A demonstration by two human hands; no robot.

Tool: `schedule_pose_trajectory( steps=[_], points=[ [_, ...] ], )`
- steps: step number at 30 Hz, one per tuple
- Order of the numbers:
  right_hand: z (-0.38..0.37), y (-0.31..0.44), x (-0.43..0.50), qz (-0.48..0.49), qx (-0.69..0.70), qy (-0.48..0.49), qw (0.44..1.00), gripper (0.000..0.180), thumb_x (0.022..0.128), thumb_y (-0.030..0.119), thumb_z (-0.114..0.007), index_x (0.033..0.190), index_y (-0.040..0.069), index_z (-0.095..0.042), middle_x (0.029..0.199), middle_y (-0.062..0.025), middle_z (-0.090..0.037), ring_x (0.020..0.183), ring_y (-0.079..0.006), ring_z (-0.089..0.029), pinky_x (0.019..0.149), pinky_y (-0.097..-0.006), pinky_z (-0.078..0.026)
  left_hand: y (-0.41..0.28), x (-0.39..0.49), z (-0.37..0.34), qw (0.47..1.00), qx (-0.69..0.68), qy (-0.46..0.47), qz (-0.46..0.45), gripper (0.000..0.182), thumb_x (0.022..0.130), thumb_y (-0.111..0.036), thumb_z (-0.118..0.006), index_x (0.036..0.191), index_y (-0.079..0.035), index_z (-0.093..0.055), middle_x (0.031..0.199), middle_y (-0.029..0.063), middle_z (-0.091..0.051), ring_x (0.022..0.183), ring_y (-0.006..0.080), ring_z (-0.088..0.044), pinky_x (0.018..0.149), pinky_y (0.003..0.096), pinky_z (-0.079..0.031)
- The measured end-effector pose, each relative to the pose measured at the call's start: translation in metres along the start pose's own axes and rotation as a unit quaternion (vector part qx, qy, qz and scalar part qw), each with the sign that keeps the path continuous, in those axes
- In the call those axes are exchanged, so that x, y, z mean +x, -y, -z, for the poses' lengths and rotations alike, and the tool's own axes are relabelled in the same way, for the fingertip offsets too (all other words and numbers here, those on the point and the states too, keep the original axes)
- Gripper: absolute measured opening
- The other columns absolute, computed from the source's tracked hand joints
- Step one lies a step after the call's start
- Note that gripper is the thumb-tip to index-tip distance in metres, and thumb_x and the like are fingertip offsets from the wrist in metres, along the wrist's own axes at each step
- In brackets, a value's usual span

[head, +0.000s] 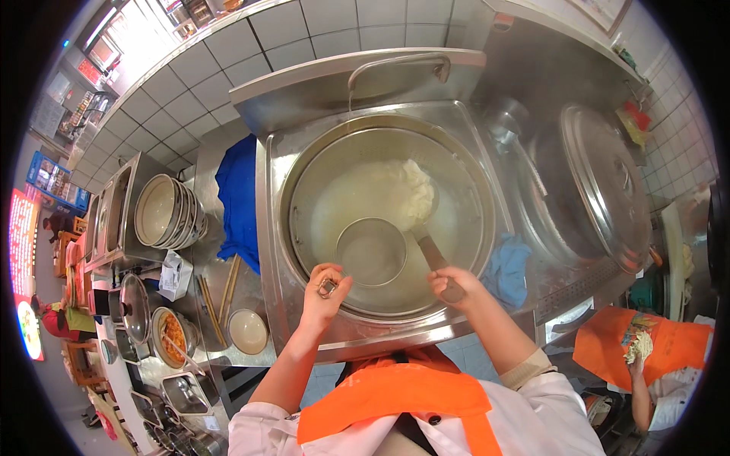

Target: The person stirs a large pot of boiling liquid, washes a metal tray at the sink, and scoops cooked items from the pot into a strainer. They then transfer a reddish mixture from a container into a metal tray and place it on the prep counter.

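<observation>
My left hand (pixel 326 292) is closed on the handle of a round metal mesh strainer (pixel 372 251), whose basket hangs over the near left part of the pot. In my right hand (pixel 454 286) is the brown handle of a ladle or skimmer (pixel 432 248). A pale mass of noodles (pixel 417 192) lies at its far end. Below both tools is cloudy, whitish liquid (pixel 353 194) in a large round steel pot (pixel 285 194). A curved faucet (pixel 399 61) reaches over the far rim, with a thin stream beneath it.
Blue cloths (pixel 238 199) (pixel 507 271) flank the pot. To the left stand stacked bowls (pixel 162 211), a small bowl (pixel 247 331), chopsticks (pixel 230 288) and a pot of red-orange food (pixel 173 336). A large lid (pixel 604 188) stands right; a co-worker in an orange apron (pixel 656 347) holds noodles lower right.
</observation>
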State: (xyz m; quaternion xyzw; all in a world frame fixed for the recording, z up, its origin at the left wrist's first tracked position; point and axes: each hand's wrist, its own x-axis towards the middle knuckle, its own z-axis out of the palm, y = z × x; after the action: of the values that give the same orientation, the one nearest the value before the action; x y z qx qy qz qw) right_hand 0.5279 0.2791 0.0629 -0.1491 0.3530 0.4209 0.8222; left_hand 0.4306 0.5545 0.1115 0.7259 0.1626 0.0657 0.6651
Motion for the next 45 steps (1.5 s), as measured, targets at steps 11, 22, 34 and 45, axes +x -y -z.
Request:
schedule_pose_trajectory(
  steps=[11,22,34,45],
  points=[
    [-0.004,0.023,0.03,-0.086,-0.163,-0.082,0.979,0.009,0.089,0.006,-0.048,0.093,0.0,-0.044,0.069,-0.0015,-0.045,0.052,-0.0059,-0.042,0.045,-0.0204,-0.039,0.001,-0.003,0.024,0.981,0.184,-0.025,0.056,0.021,0.073,-0.015,-0.074,0.086,-0.005,-0.062,0.066,-0.0004,-0.052,0.061,0.0062,-0.045,0.054,0.0213,-0.039],
    [0.003,0.005,-0.023,-0.057,-0.218,0.023,0.974,0.013,0.09,0.007,-0.047,0.101,0.0,-0.043,0.071,-0.0025,-0.043,0.053,-0.0071,-0.04,0.045,-0.0207,-0.036,0.021,0.0,0.046,0.983,0.156,-0.086,0.042,0.028,0.078,-0.005,-0.068,0.102,0.002,-0.056,0.074,0.0035,-0.058,0.062,0.0063,-0.05,0.056,0.0204,-0.044],
    [-0.004,0.006,0.05,-0.062,-0.304,-0.043,0.95,0.008,0.089,0.008,-0.05,0.091,0.002,-0.045,0.068,-0.0012,-0.043,0.051,-0.0081,-0.039,0.045,-0.022,-0.036,0.026,0.007,0.057,0.979,0.192,-0.062,0.04,0.024,0.078,-0.006,-0.068,0.1,0.0,-0.058,0.072,0.0008,-0.057,0.058,0.004,-0.049,0.044,0.0195,-0.042],
    [-0.02,-0.039,-0.08,0.057,-0.491,0.015,0.869,0.018,0.083,0.007,-0.053,0.096,0.002,-0.042,0.065,-0.0044,-0.046,0.048,-0.0115,-0.045,0.043,-0.0277,-0.04,0.032,0.002,0.063,0.976,0.197,-0.08,0.041,0.026,0.075,-0.005,-0.069,0.098,0.001,-0.058,0.074,0.0064,-0.061,0.061,0.0083,-0.054,0.052,0.0231,-0.045]
  ],
)
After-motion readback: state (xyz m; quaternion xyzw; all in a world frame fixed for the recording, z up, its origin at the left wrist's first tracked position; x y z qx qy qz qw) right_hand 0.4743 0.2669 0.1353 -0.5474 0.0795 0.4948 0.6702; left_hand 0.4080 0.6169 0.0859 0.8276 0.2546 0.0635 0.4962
